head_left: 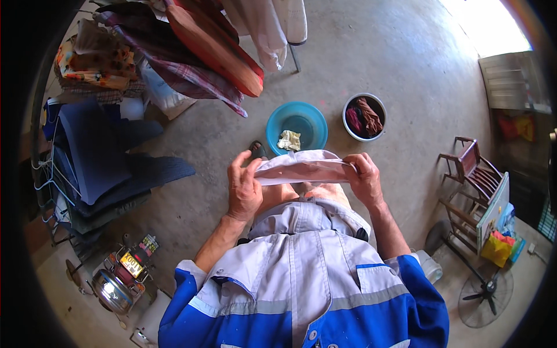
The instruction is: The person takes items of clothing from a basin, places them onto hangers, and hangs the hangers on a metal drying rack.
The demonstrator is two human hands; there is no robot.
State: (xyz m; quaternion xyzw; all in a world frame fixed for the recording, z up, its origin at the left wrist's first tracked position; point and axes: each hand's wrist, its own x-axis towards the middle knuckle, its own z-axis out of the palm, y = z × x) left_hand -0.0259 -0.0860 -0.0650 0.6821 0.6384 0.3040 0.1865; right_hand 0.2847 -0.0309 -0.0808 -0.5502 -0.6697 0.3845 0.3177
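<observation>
A pale pinkish-white cloth garment (301, 167) is stretched between my two hands in front of my waist, its upper edge curved and its kind unclear. My left hand (243, 184) grips its left end between thumb and fingers. At the opposite end, my right hand (365, 177) pinches the cloth. Just beyond the garment stands a blue round basin (316, 116) on the floor, with a crumpled cream cloth (289, 140) lying in it. To the right of the basin is a whitish bucket (382, 103) holding dark red and brown cloth (368, 117).
Hanging clothes (217, 49) reach in from the upper left. Dark trousers (93, 151) and wire hangers (55, 181) hang on the left. A motorcycle (119, 284) stands lower left. On the right are a wooden chair (473, 168) and a fan (486, 296) beside the concrete floor (418, 69).
</observation>
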